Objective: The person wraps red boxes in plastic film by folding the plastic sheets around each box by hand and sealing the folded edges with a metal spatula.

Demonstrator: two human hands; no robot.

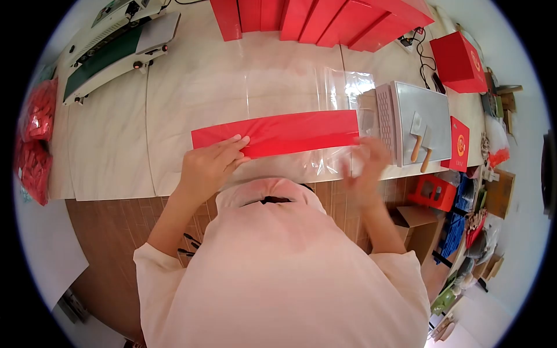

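A long red strip [296, 130] lies across the table in front of me, with clear plastic film [331, 87] around and behind it. My left hand [217, 159] rests on the strip's left part, its fingers stretched over the red surface. Near the strip's right end is my right hand [368, 165], blurred by motion; its finger posture is unclear, and whether it touches the strip or holds anything cannot be made out.
Tall red boxes [325, 20] stand at the back. A green-belted machine [116, 58] is at the back left. Two scrapers [420, 142] lie on a grey-topped stack [435, 110] at the right, beside a red box [459, 61] and cables.
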